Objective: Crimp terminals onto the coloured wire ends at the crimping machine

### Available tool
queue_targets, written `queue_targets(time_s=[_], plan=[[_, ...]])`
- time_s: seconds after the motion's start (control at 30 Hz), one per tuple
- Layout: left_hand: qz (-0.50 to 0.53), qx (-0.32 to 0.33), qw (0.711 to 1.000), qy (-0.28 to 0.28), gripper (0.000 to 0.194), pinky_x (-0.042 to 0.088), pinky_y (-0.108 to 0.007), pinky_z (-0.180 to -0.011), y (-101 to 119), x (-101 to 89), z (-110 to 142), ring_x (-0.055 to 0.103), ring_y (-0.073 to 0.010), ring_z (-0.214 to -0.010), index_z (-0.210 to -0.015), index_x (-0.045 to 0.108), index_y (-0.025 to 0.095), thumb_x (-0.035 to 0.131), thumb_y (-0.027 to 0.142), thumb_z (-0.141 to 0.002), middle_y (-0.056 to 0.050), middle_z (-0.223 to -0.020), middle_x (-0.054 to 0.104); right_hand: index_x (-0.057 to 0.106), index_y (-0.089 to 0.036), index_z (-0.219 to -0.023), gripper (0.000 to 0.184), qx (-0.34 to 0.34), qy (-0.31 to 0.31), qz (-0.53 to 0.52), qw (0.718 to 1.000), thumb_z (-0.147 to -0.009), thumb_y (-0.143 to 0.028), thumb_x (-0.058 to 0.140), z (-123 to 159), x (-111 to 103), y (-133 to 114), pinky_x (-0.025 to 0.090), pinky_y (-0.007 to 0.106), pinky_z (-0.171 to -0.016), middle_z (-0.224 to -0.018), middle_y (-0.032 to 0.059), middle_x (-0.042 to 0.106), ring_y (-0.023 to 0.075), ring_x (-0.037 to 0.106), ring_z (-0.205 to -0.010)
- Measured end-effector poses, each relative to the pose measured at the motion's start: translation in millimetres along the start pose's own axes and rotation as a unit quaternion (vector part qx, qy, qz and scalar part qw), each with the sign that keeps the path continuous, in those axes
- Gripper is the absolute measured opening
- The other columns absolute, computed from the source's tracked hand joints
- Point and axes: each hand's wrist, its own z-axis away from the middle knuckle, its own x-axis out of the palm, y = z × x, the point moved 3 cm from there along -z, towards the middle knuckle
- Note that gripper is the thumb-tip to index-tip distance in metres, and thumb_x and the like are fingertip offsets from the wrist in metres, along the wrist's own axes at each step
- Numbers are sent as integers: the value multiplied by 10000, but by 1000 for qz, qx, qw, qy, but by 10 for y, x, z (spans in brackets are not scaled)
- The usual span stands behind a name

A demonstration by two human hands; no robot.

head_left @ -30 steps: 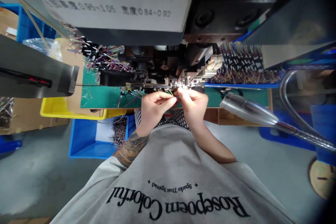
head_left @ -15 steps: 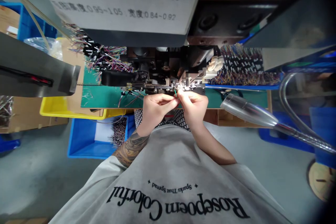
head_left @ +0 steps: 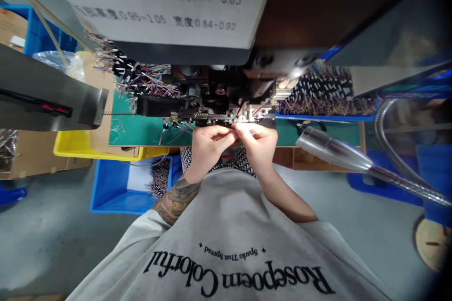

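Note:
My left hand (head_left: 213, 146) is closed in a pinch, its fingertips at the front of a crimping press (head_left: 221, 89). Touching it at the fingertips, my right hand (head_left: 258, 143) pinches too. A short bit of green wire (head_left: 233, 118) shows just above the fingertips, at the lit metal tooling. The rest of the wires is hidden by my fingers. A strip of small metal terminals (head_left: 212, 115) runs into the tooling from the left. Several loose wire ends (head_left: 176, 128) lie on the green mat (head_left: 141, 131) left of my hands.
Bundles of wires (head_left: 148, 77) lie back left; more wire bundles (head_left: 318, 87) fill a blue tray at right. A lamp (head_left: 332, 148) on a flexible neck stands right of my hands. Below left are a yellow bin (head_left: 70, 143) and a blue bin (head_left: 120, 202).
The press's dark upper block has come down. My right hand has shifted slightly left against the left one. The green wire has moved up into the tooling, and less of it shows.

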Motion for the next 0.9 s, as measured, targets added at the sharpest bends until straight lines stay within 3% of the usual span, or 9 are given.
queue_targets(time_s=[0.13,0.27,0.5,0.63,0.73,0.9], plan=[[-17,5,1000,0,133,672,-307,-679,17,10,4,786,-189,-717,-813,820,196,899,300,-787,-36,-814,830,833,-218,-724,270,5,10,12,1000,-875,-428,760,17,-21,-16,482,288,-540,-545,-15,616,131,555,-541],[0,8,1000,-4,163,682,-311,-738,41,28,17,802,-187,-774,-856,825,205,913,324,-787,-42,-861,840,838,-207,-734,277,-4,38,12,999,-881,-423,747,6,-43,-23,507,296,-558,-559,-3,638,135,573,-549],[-4,9,1000,3,192,682,-314,-726,32,13,24,789,-181,-744,-864,819,208,899,378,-826,-34,-834,826,826,-204,-737,277,18,30,-18,999,-880,-435,772,-33,-8,-21,477,295,-530,-547,-12,612,117,511,-510],[60,-19,998,-7,242,706,-359,-726,10,38,22,806,-204,-763,-867,787,209,837,445,-880,-38,-851,824,804,-210,-710,293,-2,26,5,1000,-889,-437,759,-37,-5,-19,439,284,-523,-544,-22,592,110,482,-514],[99,-51,994,-24,250,723,-391,-744,30,30,25,829,-235,-820,-881,769,213,793,461,-893,-55,-895,837,837,-223,-798,268,-34,-17,41,998,-903,-453,747,-19,-81,27,481,300,-558,-602,-10,644,133,545,-559],[152,-107,980,-68,280,727,-375,-683,61,-107,42,838,-256,-751,-938,769,190,764,466,-890,-101,-880,846,847,-263,-1138,279,-136,-132,54,980,-970,-422,691,51,-330,222,521,297,-649,-750,-2,721,135,606,-644]])
